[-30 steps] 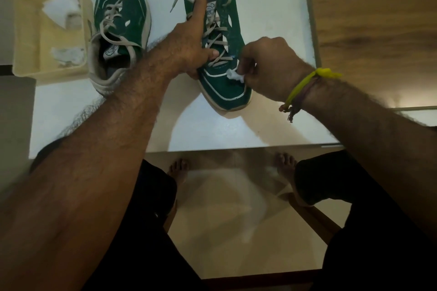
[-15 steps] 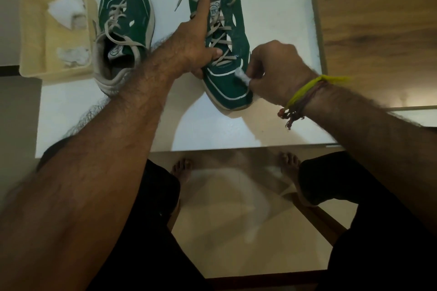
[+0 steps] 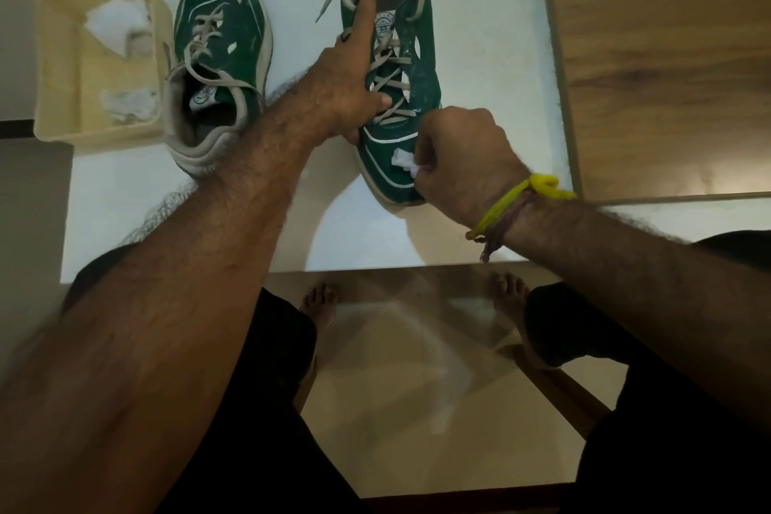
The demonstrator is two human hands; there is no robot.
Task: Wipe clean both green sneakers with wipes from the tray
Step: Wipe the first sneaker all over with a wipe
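Two green sneakers lie on a white tabletop [image 3: 479, 12]. The right sneaker [image 3: 421, 75] points its toe toward me. My left hand [image 3: 346, 88] grips it over the laces, with the index finger stretched up to its collar. A small crumpled white wipe [image 3: 402, 159] is pinched in my right hand [image 3: 459, 156] and pressed on the toe area of that sneaker. The left sneaker [image 3: 221, 42] lies beside it with its toe pointing away, untouched. At the far left stands a cream tray [image 3: 54, 67] holding a white wipe [image 3: 117, 23] and a greyish crumpled one [image 3: 129, 104].
A wooden surface [image 3: 667, 54] adjoins the white top on the right. The near part of the table is glass [image 3: 417, 346], and my bare feet and dark shorts show through it. A yellow thread band [image 3: 517, 196] is on my right wrist.
My right hand has slid the wipe from the sneaker's side, near the laces, down toward its toe tip. My left hand keeps the same hold on the shoe.
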